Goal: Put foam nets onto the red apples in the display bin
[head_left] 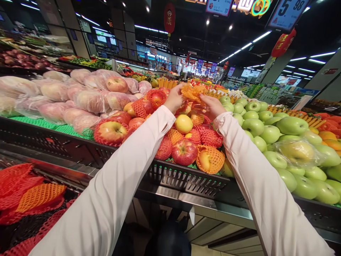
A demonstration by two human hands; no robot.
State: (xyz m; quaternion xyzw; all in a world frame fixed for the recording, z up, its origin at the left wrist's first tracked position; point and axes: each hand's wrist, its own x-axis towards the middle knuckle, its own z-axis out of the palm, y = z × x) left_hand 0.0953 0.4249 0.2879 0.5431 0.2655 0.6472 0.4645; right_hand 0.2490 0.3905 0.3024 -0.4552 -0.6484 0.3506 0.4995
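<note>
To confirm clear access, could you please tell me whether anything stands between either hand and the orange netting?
Nothing visible does; the left hand and right hand both hold the orange netting, with the yellow fruit lower in view.

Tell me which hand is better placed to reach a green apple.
Right, most likely: the right hand is close to the green apples, while the left hand is farther off, across the orange net.

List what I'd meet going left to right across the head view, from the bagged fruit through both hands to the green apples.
Bagged fruit, left hand, orange netting, right hand, green apples.
</note>
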